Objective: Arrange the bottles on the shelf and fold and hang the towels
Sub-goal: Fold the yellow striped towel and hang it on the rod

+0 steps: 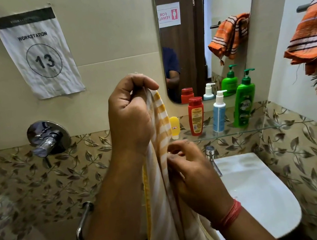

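**While the striped towel hangs from a two-hand pinch: risks during folding**

As the yellow-and-white towel (pixel 166 179) hangs lengthwise in front of the person, the right hand (pixel 193 173), nearer the camera and lower, pinches an edge of the cloth between thumb and curled fingertips. The left hand (pixel 130 111), raised, grips the top of the towel with fingers curled over it. Should either pinch loosen while the edges are being matched, the cloth would probably slip and the fold go crooked, or the towel drop toward the white basin (pixel 264 196) below. Beyond the hands, four bottles stand in a row on the glass shelf (pixel 265 129): a small yellow bottle (pixel 175 127), a red bottle (pixel 196 115), a white-and-blue pump bottle (pixel 219 111) and a green pump bottle (pixel 244 102). A wide swing of the towel could topple them. Farthest right, an orange striped towel (pixel 312 43) lies bunched over the wall rail (pixel 302 7); it looks unfolded, and crowding may leave little room for hanging.
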### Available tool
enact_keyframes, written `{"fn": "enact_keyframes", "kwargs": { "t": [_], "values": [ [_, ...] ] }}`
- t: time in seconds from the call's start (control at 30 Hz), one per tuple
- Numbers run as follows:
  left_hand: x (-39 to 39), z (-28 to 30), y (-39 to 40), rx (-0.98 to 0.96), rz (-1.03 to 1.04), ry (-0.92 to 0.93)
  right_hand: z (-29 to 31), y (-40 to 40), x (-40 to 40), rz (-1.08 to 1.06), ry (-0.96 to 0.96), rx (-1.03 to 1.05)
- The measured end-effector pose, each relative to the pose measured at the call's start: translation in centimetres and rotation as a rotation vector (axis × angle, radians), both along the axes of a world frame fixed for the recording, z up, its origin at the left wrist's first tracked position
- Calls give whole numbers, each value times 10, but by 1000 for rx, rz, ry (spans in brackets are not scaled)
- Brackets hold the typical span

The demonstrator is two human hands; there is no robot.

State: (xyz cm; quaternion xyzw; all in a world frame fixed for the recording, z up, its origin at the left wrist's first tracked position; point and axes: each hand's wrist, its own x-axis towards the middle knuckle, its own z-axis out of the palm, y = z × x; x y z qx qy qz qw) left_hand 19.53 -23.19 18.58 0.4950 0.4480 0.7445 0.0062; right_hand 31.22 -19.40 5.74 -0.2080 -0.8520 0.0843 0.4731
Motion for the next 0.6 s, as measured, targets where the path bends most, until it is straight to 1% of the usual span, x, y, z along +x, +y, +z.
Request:
{"fn": "enact_keyframes", "kwargs": {
  "t": [0.1, 0.17, 0.27, 0.47, 0.53, 0.6],
  "values": [
    [-2, -6, -2, -21, -12, 3, 1, -10, -13, -191, -14, 80],
    [-2, -9, -4, -30, -17, 9, 0, -11, -20, -231, -90, 66],
    [-4, -10, -8, -32, -30, 13, -3, -11, -26, -219, -143, 22],
    [-8, -11, -13, -29, -42, 2, -10, -7, -22, -234, -85, -104],
    [-8, -11, -14, -23, -46, 2, -15, -4, -21, -166, -103, -144],
    [-7, -10, -14, -20, -48, 5, -18, -5, -21, -22, -81, -231]
  ]
}}
